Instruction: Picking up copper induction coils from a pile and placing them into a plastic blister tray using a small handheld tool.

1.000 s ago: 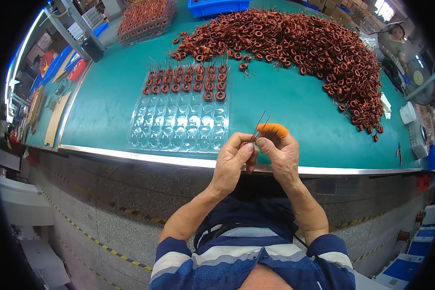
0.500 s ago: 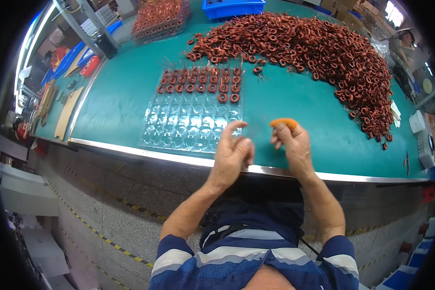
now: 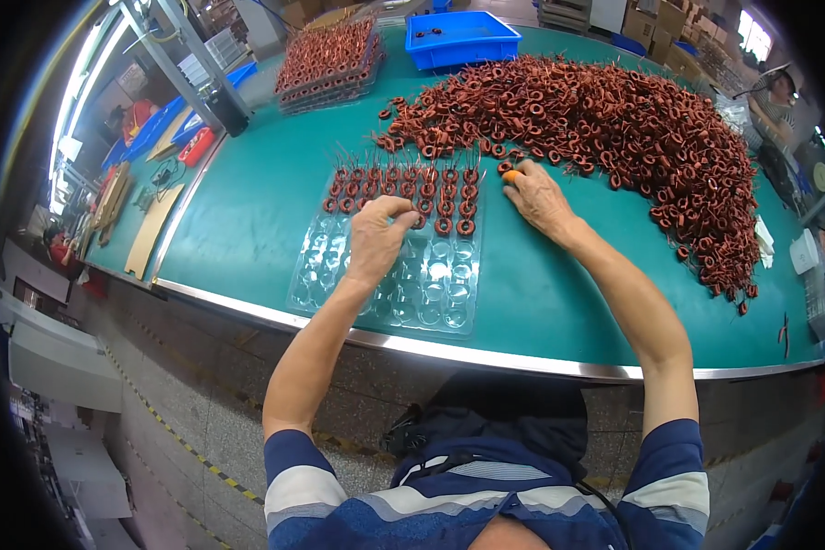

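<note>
A clear plastic tray point(image 3: 385, 302) with round pockets lies on the green table; reddish copper-wound ring coils point(image 3: 445, 209) with upright wire ends fill its far rows. Over the tray, my left hand point(image 3: 379, 240) is closed, its thumb and forefinger pinched on a ring coil point(image 3: 419, 220) at the front of the filled rows. My right hand point(image 3: 541, 203) reaches to the near edge of a big coil pile point(image 3: 605, 119). An orange finger cover point(image 3: 511, 177) sits on one of its fingers. Those fingertips close on a single coil point(image 3: 506, 168), partly hidden by them.
Behind the tray stand stacked trays full of coils point(image 3: 325, 69) and a blue bin point(image 3: 463, 44) with a few coils inside. Pliers point(image 3: 784, 335) lie at the far right. A metal post point(image 3: 188, 69) rises at the left. Another person point(image 3: 775, 96) is at the right back.
My hands have parted from near the table's front edge. The left has moved forward over the tray's coils; the right has reached forward to the pile. The view has shifted slightly.
</note>
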### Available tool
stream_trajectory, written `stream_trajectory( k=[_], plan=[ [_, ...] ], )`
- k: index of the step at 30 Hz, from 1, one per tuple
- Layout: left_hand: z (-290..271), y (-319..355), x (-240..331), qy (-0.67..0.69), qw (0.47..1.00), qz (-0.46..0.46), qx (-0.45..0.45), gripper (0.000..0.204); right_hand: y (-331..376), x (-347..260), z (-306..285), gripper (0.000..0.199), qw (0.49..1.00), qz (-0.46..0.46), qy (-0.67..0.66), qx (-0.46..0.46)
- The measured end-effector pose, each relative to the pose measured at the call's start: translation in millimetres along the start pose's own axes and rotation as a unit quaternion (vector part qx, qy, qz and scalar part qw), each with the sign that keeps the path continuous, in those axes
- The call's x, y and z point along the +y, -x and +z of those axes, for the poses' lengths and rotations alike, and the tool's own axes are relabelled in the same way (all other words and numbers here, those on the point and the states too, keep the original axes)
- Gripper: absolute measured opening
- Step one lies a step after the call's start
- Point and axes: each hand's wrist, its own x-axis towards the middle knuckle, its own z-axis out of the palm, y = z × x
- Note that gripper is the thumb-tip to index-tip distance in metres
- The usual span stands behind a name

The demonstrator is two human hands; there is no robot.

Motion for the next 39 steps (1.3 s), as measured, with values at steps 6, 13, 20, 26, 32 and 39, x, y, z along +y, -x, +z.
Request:
stream_trajectory(
  k=[6,13,20,26,32,39],
  plan=[
    [12,-4,-19,0.016,0.998,-0.030,-0.053,0.012,9,-1,1,0.017,0.998,-0.029,0.056,0.023],
    [14,-4,-6,-0.025,0.999,0.024,-0.024,0.021,35,-4,-14,0.015,0.989,-0.090,0.113,0.021],
    [2,19,31,0.026,0.998,0.053,-0.036,0.014,35,-26,-44,0.050,0.987,0.157,-0.003,0.041],
    [5,35,65,0.061,0.995,0.061,-0.054,0.012,36,-19,-18,0.040,0.997,0.059,0.058,-0.013],
    [8,43,83,0.187,0.961,-0.136,-0.152,0.038,56,-59,-44,0.041,0.983,0.040,-0.177,0.012],
    [35,37,95,0.332,0.908,-0.095,-0.237,0.041,86,-123,-71,0.053,0.975,-0.059,-0.213,-0.010]
  ],
)
